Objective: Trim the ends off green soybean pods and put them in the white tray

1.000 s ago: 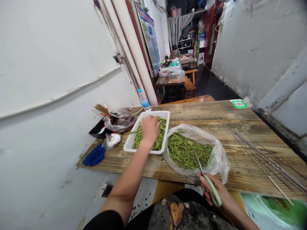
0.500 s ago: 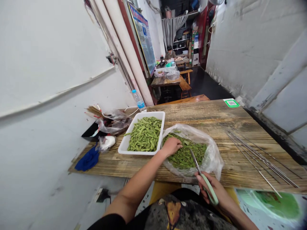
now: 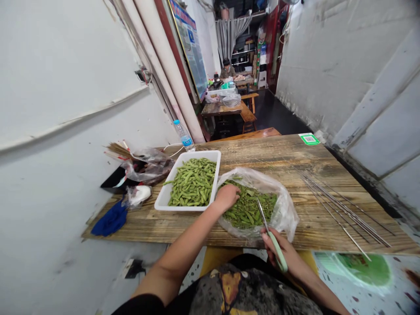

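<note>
My right hand (image 3: 278,249) is closed round the pale green handles of a pair of scissors (image 3: 262,214). The blades point up and away, over the front of a clear plastic bag (image 3: 286,214). In the open bag lies a heap of green edamame pods (image 3: 247,214) mixed with leafy bits. My left hand (image 3: 229,197) reaches into the left side of that heap, fingers curled downward; what they pinch, if anything, is hidden. Just left of the bag stands a white tray (image 3: 160,202) filled with edamame pods (image 3: 193,181).
Several metal skewers (image 3: 341,205) lie on the wooden table (image 3: 256,153) at right. A water bottle (image 3: 184,138) stands behind the tray. On the left are a blue cloth (image 3: 110,218), a black container (image 3: 114,179) and wrapped items. Another person (image 3: 227,70) sits far back.
The whole view has shifted slightly, so things appear a little farther left. My left hand stays in the bag, its fingers somewhat more curled; my right hand still holds the scissors.
</note>
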Motion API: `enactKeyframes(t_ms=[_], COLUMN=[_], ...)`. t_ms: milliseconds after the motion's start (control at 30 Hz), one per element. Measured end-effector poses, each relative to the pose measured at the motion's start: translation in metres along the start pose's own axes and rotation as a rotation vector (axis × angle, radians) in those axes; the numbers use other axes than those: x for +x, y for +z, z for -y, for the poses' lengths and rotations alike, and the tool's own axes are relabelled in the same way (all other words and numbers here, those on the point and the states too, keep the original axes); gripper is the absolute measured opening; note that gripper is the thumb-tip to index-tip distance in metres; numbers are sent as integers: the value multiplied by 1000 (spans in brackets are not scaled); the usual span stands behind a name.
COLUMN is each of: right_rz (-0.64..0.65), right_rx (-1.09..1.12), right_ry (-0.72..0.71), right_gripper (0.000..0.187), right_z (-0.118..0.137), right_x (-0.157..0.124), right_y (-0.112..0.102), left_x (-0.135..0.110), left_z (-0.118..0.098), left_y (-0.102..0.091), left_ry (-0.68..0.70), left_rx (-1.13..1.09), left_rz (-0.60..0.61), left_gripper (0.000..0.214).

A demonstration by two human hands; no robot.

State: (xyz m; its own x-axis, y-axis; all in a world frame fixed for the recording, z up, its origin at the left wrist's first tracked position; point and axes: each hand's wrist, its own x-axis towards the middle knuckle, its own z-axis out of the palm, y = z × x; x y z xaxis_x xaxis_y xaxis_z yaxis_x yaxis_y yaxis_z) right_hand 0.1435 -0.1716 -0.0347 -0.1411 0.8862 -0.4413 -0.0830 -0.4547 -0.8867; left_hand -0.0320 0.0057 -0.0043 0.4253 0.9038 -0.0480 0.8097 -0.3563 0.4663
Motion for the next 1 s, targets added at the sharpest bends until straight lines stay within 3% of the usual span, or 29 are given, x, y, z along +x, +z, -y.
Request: enactKeyframes(t_ms=[167, 267, 400, 567, 767, 1000], right_rz=[13, 10, -4, -21, -56, -79], right_rx=[1, -25, -107, -147, -144, -156], right_ry=[14, -14, -68, -77, -85, -100], right_gripper=[49, 50, 53, 52, 49, 46], right_z=[0, -3, -1, 5, 2, 0], right_x=[1, 1, -1, -3, -1, 0], right_y=[0, -3, -5, -3, 0, 1], left_x=[10, 9, -3, -24, -34, -38], left_z=[-8, -11, -16, -28, -33, -30], left_y=[11, 7, 4, 12, 13, 7], left_ry=[-54, -18, -18, -181, -231, -225], left_rx=[57, -84, -492, -929, -1068, -1148], left_rz=[-17, -57, 127, 408, 395, 550], left_gripper=[5, 17, 23, 33, 32, 24])
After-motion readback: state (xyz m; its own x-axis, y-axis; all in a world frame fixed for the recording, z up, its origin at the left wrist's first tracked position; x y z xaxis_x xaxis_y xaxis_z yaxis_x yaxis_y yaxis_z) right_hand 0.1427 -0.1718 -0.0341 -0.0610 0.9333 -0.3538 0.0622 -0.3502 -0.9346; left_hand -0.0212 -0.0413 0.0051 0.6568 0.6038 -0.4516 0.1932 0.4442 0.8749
